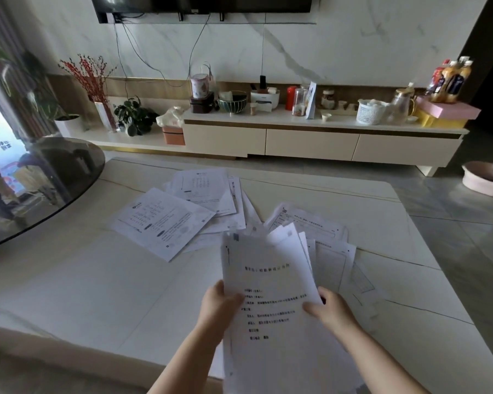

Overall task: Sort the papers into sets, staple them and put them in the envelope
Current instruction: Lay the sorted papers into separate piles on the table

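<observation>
Both hands hold a sheaf of papers (271,294) up over the near edge of the pale marble counter (69,294). The left hand (218,305) grips the sheaf's left margin, its thumb lying across the printed top sheet while its fingers are hidden behind the pages. The right hand (329,308) pinches the right margin the same way, thumb on the front and fingers curled round the back. The top sheet carries a centred title and several short lines of text, too blurred to read, and other sheets fan out behind its upper right corner. More loose papers lie flat on the counter beyond the hands: a scattered pile (188,209) to the left of the middle, with one printed sheet lying askew on top, and a second overlapping pile (325,237) on the right, just behind and beside the held sheaf. A round dark glass tabletop (40,177) overlaps the counter's far left corner.
</observation>
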`<state>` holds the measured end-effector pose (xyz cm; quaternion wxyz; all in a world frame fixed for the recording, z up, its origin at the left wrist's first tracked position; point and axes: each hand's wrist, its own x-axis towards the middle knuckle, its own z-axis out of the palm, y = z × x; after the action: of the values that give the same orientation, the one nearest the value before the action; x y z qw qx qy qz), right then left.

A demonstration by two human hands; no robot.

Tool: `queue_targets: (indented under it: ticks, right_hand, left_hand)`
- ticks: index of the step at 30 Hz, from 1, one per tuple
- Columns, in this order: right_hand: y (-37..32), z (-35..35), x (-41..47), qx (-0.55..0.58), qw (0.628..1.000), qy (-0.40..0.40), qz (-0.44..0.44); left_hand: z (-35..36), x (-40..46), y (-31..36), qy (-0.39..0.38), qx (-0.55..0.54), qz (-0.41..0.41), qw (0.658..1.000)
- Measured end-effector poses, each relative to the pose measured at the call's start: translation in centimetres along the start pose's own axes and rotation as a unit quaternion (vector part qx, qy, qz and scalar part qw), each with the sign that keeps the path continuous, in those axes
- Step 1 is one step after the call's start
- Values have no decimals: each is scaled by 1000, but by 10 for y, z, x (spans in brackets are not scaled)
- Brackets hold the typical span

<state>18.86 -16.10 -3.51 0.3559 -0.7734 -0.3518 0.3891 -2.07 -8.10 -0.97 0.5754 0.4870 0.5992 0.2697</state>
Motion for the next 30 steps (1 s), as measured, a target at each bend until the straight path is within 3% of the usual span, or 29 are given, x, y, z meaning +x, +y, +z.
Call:
queue_targets:
  ticks: [4, 9, 15, 19, 26, 30]
  right_hand:
    - [-14, -13, -9, 144, 989, 30, -18]
    - [-29, -40, -25, 324, 942, -64, -56]
    - [-73, -69, -43, 365, 913, -118, -141]
    - [-93, -88, -55, 349, 918, -111, -152]
    - [-106, -96, -70, 355, 906, -183, -138]
    - [-108, -85, -65, 368, 915, -101, -132]
  left_hand:
    - [-14, -14, 21, -43, -51, 43, 997]
    - [-30, -31, 51, -103, -70, 104, 987]
    - [-36, -55, 90, -123, -62, 163, 977]
    - [-42, -71, 109, -141, -51, 185, 971]
    - [-55, -86, 128, -142, -37, 214, 966]
    - [-59, -81, 133, -103, 13, 228, 968]
